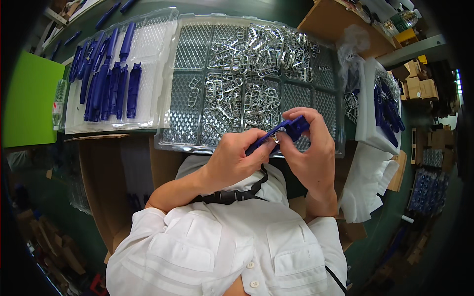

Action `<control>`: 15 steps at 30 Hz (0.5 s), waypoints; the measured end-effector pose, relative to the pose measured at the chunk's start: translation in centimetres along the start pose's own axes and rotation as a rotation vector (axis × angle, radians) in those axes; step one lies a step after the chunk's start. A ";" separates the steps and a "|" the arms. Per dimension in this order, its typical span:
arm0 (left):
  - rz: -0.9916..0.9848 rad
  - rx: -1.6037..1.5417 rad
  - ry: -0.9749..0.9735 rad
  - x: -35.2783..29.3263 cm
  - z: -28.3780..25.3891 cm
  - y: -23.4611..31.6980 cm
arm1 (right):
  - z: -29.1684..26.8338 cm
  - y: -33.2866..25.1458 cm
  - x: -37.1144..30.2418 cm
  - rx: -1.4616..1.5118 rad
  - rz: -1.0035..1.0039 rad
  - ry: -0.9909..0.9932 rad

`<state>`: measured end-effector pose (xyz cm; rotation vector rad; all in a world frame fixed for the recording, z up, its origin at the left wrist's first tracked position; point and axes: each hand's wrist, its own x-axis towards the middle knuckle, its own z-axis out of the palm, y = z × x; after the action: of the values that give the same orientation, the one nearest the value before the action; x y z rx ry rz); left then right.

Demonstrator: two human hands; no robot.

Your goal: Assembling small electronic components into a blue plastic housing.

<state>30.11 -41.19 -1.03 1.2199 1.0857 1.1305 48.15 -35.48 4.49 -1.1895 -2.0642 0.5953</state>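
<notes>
Between my two hands, just above the near edge of a clear plastic tray (187,143), is a long blue plastic part (295,129). My left hand (237,155) is closed round its lower left end. The fingers of my right hand (312,145) grip the upper right end. A small shiny metal piece (276,140) shows at the part between my fingertips; its exact shape is partly hidden. The tray has several compartments, and loose chromed metal frames (224,101) lie heaped in the middle ones.
Left of the metal pieces, more blue plastic parts (133,91) lie in a second tray (153,79). A white foam box (368,118) with blue parts and metal pieces stands at the right. An open cardboard box (101,182) sits below the table edge; a green panel (29,103) stands far left.
</notes>
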 end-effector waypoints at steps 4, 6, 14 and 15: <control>-0.132 0.001 -0.024 0.6 -0.5 0.6 | 0.4 0.7 0.2 0.065 0.038 -0.028; -0.138 -0.009 -0.004 0.7 -0.5 0.0 | 0.7 0.6 0.3 0.037 0.061 -0.040; 0.010 0.243 0.094 0.8 -0.6 -0.4 | 1.1 1.1 0.4 0.001 0.019 -0.008; 0.014 0.248 0.093 0.7 -0.9 0.2 | 1.2 1.5 0.6 0.169 -0.053 0.017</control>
<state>29.33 -40.35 -0.83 1.3788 1.3202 1.0954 47.93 -34.32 2.83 -1.0362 -1.9819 0.7165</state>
